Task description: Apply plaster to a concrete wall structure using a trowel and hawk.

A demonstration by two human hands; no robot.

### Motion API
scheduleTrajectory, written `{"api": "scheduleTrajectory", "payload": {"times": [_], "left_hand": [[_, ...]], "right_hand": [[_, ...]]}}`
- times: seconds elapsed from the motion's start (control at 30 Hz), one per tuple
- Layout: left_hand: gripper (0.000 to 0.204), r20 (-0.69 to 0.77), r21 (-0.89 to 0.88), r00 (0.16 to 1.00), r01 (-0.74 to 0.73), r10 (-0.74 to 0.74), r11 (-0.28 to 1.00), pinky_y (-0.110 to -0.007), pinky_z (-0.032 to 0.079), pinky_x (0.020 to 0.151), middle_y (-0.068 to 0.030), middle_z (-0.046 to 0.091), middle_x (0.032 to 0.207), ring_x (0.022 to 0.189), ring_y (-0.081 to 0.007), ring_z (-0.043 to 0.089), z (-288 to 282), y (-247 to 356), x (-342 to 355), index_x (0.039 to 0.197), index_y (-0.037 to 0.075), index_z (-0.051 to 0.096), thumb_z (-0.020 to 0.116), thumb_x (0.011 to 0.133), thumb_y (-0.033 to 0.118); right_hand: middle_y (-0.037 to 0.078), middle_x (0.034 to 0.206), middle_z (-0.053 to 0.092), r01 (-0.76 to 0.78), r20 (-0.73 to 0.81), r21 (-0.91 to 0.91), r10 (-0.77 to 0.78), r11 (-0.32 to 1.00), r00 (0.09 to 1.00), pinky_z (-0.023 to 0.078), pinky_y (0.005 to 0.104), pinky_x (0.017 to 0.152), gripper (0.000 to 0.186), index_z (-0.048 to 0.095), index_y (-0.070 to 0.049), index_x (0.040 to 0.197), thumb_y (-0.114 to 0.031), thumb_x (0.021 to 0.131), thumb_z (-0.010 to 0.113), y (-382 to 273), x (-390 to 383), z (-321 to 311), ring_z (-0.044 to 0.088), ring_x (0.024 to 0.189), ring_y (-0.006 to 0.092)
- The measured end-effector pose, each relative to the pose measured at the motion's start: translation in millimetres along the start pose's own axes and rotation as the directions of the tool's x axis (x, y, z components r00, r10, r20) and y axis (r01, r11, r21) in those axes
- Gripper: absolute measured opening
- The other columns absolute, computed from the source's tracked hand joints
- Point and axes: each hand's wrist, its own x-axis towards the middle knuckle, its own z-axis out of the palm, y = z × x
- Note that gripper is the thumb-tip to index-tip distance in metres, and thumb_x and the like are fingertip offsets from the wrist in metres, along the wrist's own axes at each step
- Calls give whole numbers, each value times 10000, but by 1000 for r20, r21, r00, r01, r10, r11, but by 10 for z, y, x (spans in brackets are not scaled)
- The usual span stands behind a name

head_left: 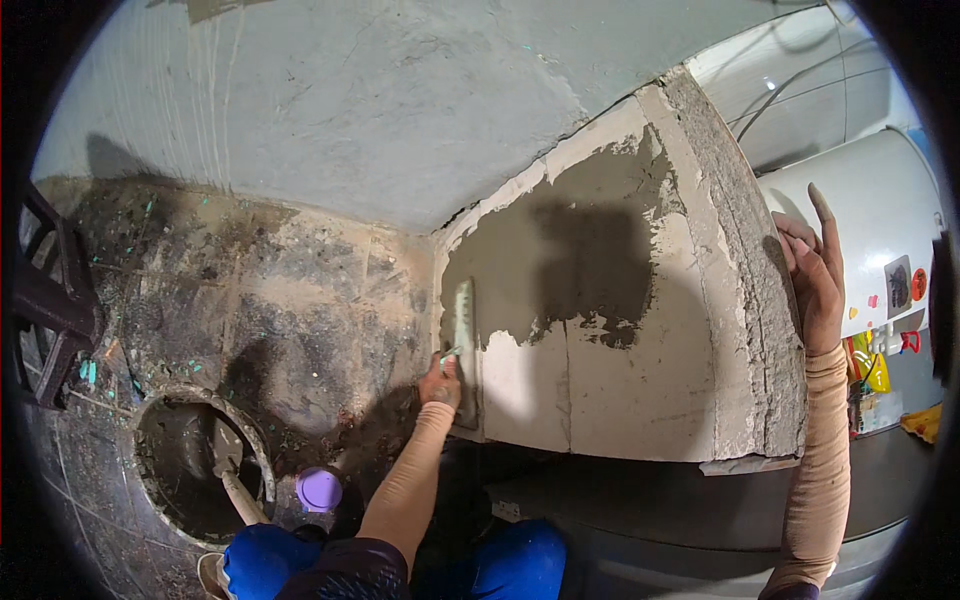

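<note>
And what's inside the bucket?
Inside the bucket there's dark grey stuff and a trowel, its handle poking out over the rim. The bottom is covered, so I can't see what's down there.

Dark grey-brown plaster patch (500, 250) on an off-white panel (640, 405)
Long flat trowel (464, 312), pale green and grey; tan stretch sleeve (400, 490); bright blue trousers (520, 562); round purple plastic piece (319, 490); blue-grey wall (400, 110) with whitish streaks; brown-black floor (190, 290) flecked turquoise.
</note>
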Motion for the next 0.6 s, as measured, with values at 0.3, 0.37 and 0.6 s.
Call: {"api": "scheduleTrajectory", "payload": {"times": [0.3,0.37,0.6], "left_hand": [[401,102,-84,993,-54,62,995,-529,475,691,-261,630,840,787,-468,601,-337,1105,-585,1209,113,502,432,941,402],[409,70,-221,991,-92,110,971,-512,484,708,-249,639,860,810,-468,601,-417,1347,-662,1206,75,526,464,939,378],[354,38,-474,985,-131,169,871,-420,458,633,-198,603,770,705,-339,597,-586,1217,-372,1127,78,551,446,959,372]], "right_hand": [[152,1130,573,16,24,-7,-16,1000,1000,414,258,898,671,248,-20,1442,-172,853,532,-24,-5,-43,553,978,164],[153,1130,573,11,22,-31,-11,999,1000,411,260,905,673,244,-20,1443,-172,854,534,-33,3,-51,551,985,166],[166,1152,564,10,23,19,-11,1000,1000,402,280,936,677,234,-19,1444,-178,863,543,-25,-35,-18,544,1019,183]]}}
